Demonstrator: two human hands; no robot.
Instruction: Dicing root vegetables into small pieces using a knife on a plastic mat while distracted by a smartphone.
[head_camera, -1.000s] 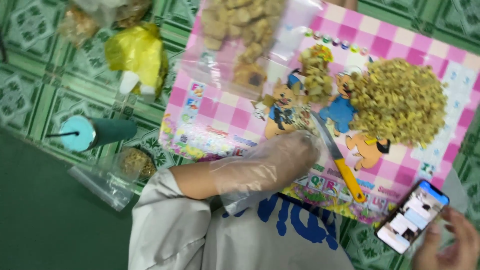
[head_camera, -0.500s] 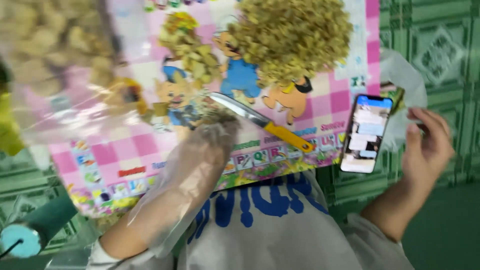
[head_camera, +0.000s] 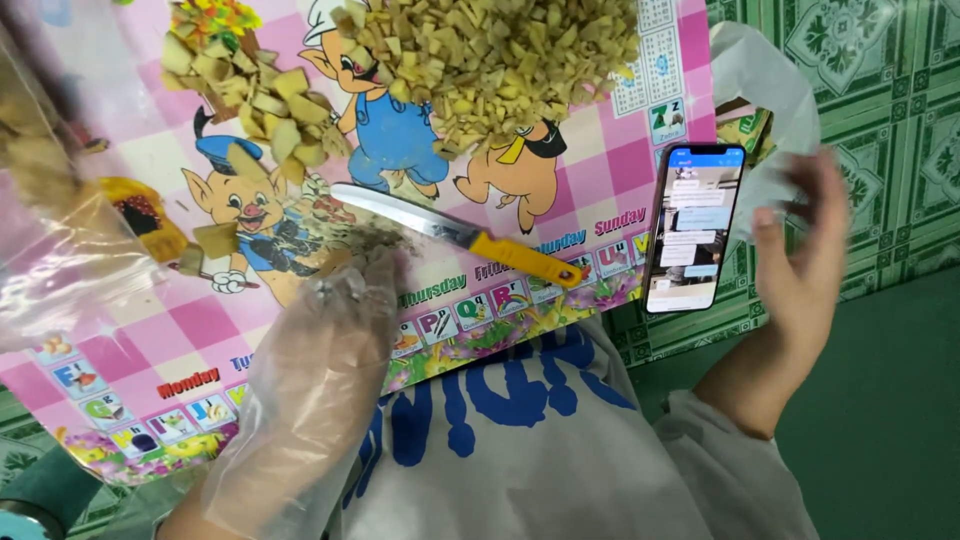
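Observation:
My left hand (head_camera: 320, 350), in a clear plastic glove, rests on a pink checked cartoon mat (head_camera: 150, 340) with its fingertips just below the blade of a yellow-handled knife (head_camera: 470, 238). It holds nothing. The knife lies flat on the mat. My bare right hand (head_camera: 800, 260) hovers, blurred, with its fingers spread, just right of a smartphone (head_camera: 695, 225) with a lit screen; it is not gripping the phone. A large pile of finely chopped yellowish pieces (head_camera: 490, 60) sits at the top of the mat, and a smaller heap of bigger chunks (head_camera: 260, 95) lies to its left.
A clear plastic bag of pale chunks (head_camera: 50, 200) covers the mat's left side. A white plastic bag (head_camera: 760, 80) lies behind the phone. Green patterned floor (head_camera: 880, 100) surrounds the mat. A teal cup (head_camera: 30, 500) peeks in at the bottom left.
The view has swung and closed in on the mat. My right hand has drifted slightly up and toward the phone. My gloved left hand stays by the knife.

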